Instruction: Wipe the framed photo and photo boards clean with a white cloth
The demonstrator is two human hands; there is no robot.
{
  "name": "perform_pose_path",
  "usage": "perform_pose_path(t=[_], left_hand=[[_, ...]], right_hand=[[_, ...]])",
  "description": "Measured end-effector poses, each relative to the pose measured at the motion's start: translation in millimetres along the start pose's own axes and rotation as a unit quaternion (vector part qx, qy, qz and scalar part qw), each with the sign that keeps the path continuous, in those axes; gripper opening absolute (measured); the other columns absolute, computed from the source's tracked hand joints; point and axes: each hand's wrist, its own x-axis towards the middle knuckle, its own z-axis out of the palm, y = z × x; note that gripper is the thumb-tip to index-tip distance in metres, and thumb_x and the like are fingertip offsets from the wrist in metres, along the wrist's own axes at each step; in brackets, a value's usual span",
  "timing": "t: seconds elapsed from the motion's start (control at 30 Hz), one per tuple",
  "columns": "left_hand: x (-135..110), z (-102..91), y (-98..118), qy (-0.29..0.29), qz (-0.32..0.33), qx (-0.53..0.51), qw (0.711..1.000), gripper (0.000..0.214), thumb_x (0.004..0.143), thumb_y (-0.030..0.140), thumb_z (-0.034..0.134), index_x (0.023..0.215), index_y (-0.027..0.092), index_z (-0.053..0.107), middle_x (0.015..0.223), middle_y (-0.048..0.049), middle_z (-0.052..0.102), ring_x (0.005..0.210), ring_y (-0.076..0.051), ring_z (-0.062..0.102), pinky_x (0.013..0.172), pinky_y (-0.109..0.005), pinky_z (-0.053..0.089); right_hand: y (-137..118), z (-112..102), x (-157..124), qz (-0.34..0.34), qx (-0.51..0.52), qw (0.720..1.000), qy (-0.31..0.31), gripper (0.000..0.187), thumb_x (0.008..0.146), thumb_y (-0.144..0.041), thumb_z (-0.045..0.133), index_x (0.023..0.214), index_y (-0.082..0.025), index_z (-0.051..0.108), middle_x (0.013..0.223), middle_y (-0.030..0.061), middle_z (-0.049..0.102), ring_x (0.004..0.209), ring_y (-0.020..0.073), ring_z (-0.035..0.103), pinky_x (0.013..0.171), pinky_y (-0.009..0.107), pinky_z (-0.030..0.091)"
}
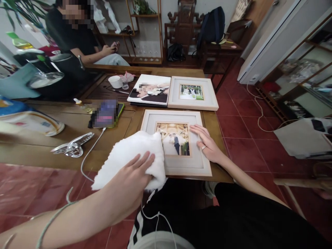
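Cloth (pixel 127 148) partly over nearer frame (pixel 180 162)

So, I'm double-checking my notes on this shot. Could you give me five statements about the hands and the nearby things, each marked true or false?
1. The left hand rests on a white cloth. True.
2. The right hand is gripping a phone. False: the right hand lies on the right side of the nearest picture frame.
3. A ring is worn on the right hand. True.
4. The white cup stands to the right of the frames. False: the white cup stands to their left.
5. The phone lies on the red floor. False: it lies on the wooden table.
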Motion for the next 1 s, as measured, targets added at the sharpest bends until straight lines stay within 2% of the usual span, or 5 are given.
perform_pose_path(t=[0.13, 0.33, 0.57, 0.73, 1.0], left_hand=[[21, 8.2, -9, 0.022, -0.026, 0.017, 0.999, 0.031, 0.065, 0.006, 0.056, 0.088, 0.013, 0.075, 0.146, -0.0179, 0.045, 0.137, -0.037, 0.038, 0.112, -0.05, 0.037], [77, 19.1, -53, 0.096, -0.053, 0.042, 0.993, 0.036, 0.07, 0.006, 0.054, 0.101, 0.008, 0.072, 0.154, -0.0208, 0.03, 0.143, -0.037, 0.024, 0.117, -0.052, 0.024], [128, 3.2, -92, 0.113, -0.068, 0.047, 0.99, 0.037, 0.079, 0.007, 0.047, 0.109, 0.005, 0.068, 0.157, -0.0198, 0.02, 0.145, -0.039, 0.013, 0.117, -0.054, 0.021], [109, -10.9, -72, 0.026, -0.02, 0.037, 0.999, 0.043, 0.073, 0.002, 0.047, 0.108, 0.009, 0.069, 0.155, -0.0161, 0.03, 0.144, -0.038, 0.02, 0.114, -0.055, 0.026], [23, -13.5, 4, -0.084, 0.07, -0.085, 0.99, 0.036, 0.071, 0.008, 0.061, 0.104, 0.02, 0.074, 0.156, -0.0132, 0.027, 0.144, -0.036, 0.02, 0.117, -0.052, 0.024]], right_hand=[[-1, 0, 0, 0.004, 0.0, 1.0, -0.001, 0.054, 0.09, -0.014, 0.038, 0.142, -0.032, 0.04, 0.149, 0.0045, 0.041, 0.144, 0.0245, 0.025, 0.117, 0.058, 0.022], [0, -1, -1, 0.001, -0.003, 1.0, -0.007, 0.053, 0.091, -0.015, 0.038, 0.143, -0.029, 0.038, 0.15, 0.0063, 0.04, 0.144, 0.025, 0.023, 0.117, 0.058, 0.022], [1, 0, -1, 0.004, -0.003, 1.0, -0.006, 0.053, 0.091, -0.015, 0.039, 0.142, -0.029, 0.038, 0.15, 0.0059, 0.04, 0.144, 0.0242, 0.024, 0.118, 0.056, 0.023], [1, -1, 0, 0.002, -0.004, 1.0, -0.003, 0.054, 0.09, -0.015, 0.039, 0.142, -0.029, 0.039, 0.15, 0.0062, 0.041, 0.143, 0.0252, 0.025, 0.117, 0.058, 0.023], [1, -1, 0, 0.003, -0.004, 1.0, -0.004, 0.056, 0.088, -0.012, 0.039, 0.142, -0.029, 0.039, 0.149, 0.0064, 0.041, 0.143, 0.0251, 0.026, 0.116, 0.059, 0.023]])
